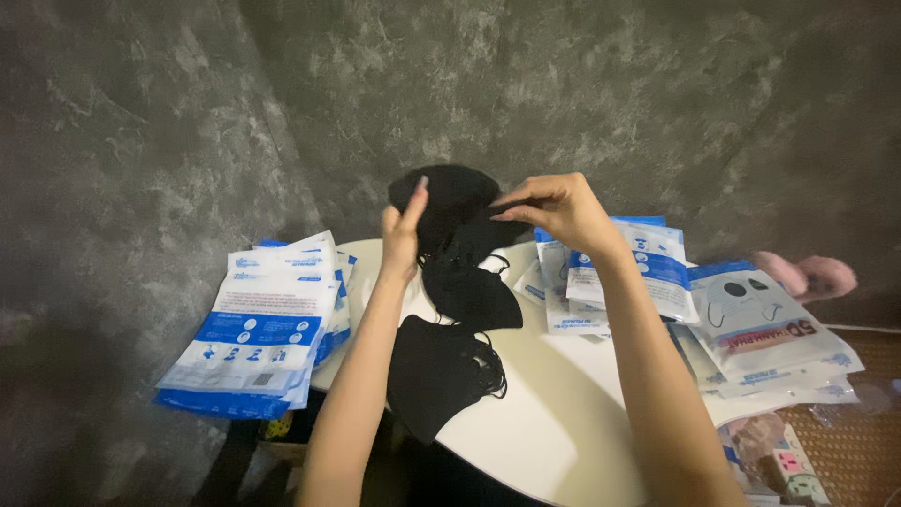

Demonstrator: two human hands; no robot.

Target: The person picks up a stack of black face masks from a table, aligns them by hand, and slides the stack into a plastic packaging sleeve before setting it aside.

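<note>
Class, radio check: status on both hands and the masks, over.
Left hand and right hand both pinching black masks, raised. More black masks on white table. Pouch stacks flank; nothing obstructing.

white round table [563, 413], stack of blue-and-white pouches [263, 329], pink object [807, 275]

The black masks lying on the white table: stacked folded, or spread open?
Folded flat. The black masks lie as a stacked bundle on the white table, ear loops bunched at one side.
</note>
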